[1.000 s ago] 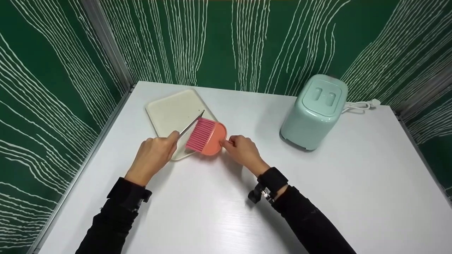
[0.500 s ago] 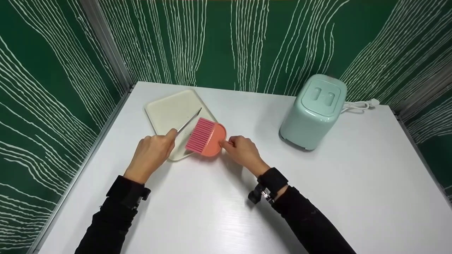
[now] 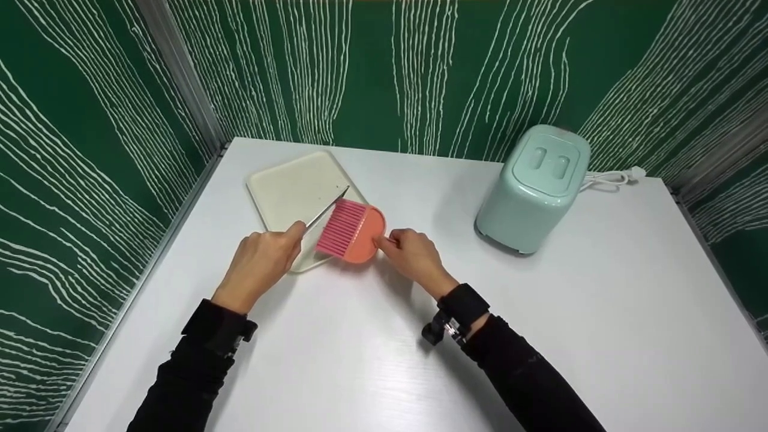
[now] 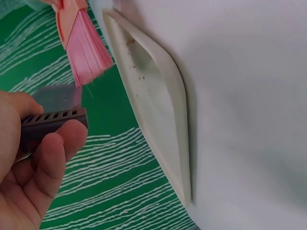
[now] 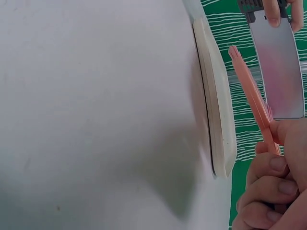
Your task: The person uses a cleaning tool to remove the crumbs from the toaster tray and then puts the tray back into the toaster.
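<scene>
My left hand [image 3: 262, 259] grips the dark slotted handle of a cleaver [image 5: 279, 67]; its broad blade shows in the right wrist view. In the head view the cleaver is seen nearly edge-on, pointing up and right over a cream tray [image 3: 288, 189]. My right hand [image 3: 414, 255] pinches the small handle end of an orange hand brush [image 3: 365, 237]. The brush's pink bristles [image 4: 88, 52] face the blade, and their edge overlaps it in the head view. Both tools are held above the tray's right side. Dark crumbs [image 4: 139, 76] lie in the tray.
A mint-green toaster [image 3: 534, 189] stands at the back right of the white table [image 3: 372, 360], its white cord and plug [image 3: 618, 178] behind it. Green walls with white lines [image 3: 372, 78] enclose the table's back and sides.
The left hand drew the cleaver slightly left, away from the bristles, then brought it back right against them. The right hand and brush stay nearly still. The tray has not moved.
</scene>
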Demonstrator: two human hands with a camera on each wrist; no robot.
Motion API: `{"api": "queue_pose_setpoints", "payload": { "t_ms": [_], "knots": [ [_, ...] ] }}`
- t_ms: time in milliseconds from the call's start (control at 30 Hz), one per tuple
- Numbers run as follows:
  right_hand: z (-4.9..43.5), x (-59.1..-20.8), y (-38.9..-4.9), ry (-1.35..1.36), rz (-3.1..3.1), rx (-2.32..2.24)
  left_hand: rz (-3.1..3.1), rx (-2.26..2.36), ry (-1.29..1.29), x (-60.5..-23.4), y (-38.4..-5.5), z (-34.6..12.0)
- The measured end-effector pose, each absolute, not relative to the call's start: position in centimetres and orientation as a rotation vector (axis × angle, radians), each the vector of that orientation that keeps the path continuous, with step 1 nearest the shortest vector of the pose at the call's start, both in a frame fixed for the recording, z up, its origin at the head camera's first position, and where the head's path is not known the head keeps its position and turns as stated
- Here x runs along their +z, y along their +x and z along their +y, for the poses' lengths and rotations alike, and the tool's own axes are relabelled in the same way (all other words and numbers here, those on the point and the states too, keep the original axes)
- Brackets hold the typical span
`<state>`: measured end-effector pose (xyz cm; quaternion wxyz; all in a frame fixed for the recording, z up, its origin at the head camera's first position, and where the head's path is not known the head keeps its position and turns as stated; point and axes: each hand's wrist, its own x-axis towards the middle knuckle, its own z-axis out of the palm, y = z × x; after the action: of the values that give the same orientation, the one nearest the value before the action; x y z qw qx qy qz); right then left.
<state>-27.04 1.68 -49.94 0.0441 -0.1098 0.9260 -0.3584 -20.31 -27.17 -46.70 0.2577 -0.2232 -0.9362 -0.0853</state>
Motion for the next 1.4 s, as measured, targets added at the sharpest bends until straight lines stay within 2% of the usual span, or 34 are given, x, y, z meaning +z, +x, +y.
{"api": "queue_pose_setpoints", "payload": {
  "t_ms": [800,1400],
  "knots": [
    [2.2,-49.4,-27.1,-0.252,2.892,-1.042,-2.401,-0.112,-0.717,-45.8,-19.8,-26.5],
    [3.4,-49.7,-27.9,-0.254,2.901,-1.184,-2.451,-0.388,-0.65,-46.4,-20.0,-27.3]
  ]
}}
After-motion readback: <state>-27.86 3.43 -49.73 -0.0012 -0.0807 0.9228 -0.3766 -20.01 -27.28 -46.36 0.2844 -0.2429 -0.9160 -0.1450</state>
